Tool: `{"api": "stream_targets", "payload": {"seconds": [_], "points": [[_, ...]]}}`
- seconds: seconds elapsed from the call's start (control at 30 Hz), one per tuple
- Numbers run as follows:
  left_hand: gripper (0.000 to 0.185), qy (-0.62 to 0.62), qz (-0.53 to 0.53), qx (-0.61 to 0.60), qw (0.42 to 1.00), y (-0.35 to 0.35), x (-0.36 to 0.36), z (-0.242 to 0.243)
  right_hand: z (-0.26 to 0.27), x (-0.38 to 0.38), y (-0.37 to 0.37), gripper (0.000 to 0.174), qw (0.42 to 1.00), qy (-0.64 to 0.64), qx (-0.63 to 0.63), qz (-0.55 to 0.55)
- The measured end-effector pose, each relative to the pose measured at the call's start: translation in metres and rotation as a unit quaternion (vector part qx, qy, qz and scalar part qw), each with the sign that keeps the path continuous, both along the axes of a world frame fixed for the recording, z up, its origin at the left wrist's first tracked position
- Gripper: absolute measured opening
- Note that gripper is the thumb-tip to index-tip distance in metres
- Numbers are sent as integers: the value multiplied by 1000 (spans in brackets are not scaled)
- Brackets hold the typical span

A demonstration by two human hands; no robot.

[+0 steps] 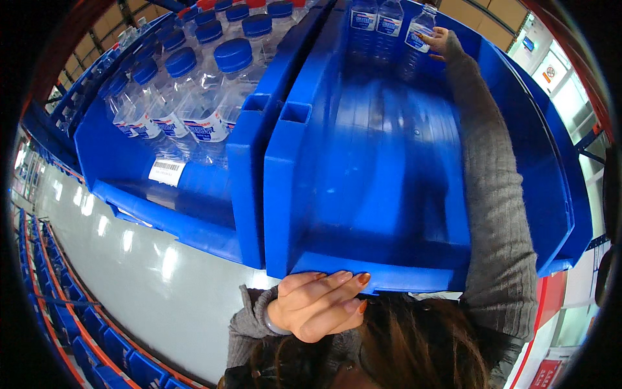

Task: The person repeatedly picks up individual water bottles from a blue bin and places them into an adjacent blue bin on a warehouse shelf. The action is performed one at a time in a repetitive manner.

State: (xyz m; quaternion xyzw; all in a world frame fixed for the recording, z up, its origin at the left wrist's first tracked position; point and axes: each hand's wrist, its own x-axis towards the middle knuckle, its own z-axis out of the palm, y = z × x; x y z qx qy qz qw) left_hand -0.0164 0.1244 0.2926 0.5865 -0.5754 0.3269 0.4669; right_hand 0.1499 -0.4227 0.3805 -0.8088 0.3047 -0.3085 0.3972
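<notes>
My right hand (438, 43) reaches to the far end of a blue plastic bin (374, 270) and touches a clear plastic bottle (417, 36) with a white and blue label. Whether the fingers grip the bottle cannot be told. Two similar labelled bottles (363, 19) stand to its left at the back of the bin. My left hand (320, 304) rests with bent fingers at the bin's near front edge; whether it grips that edge is unclear.
The neighbouring blue bin (160, 216) on the left holds several capped clear bottles (204, 116) and a white barcode label (166, 172). Another blue bin (566, 194) adjoins on the right. Shelves of blue bins (102, 335) line the aisle floor (146, 287) at lower left.
</notes>
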Motion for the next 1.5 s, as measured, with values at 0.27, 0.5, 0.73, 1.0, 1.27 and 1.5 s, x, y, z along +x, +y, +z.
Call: {"api": "stream_targets", "payload": {"seconds": [0.27,0.5,0.73,1.0,1.27,1.5], "points": [[13,-7,29,-30,999,-3,-4,0,-47,14,-11,64,969,146,-145,-140],[10,-11,26,-32,999,-2,-3,-4,-73,8,-3,42,914,202,-319,-147],[14,2,19,-24,1000,1,-6,-7,-87,-8,-1,30,812,191,-551,-10],[14,7,12,-9,1000,3,-5,-7,-83,-28,35,39,809,204,-547,60],[9,-22,11,-24,999,0,-2,-3,-97,-18,24,41,779,189,-592,82],[15,-3,12,-1,1000,3,-4,-3,-83,-36,46,33,784,176,-588,90]]}}
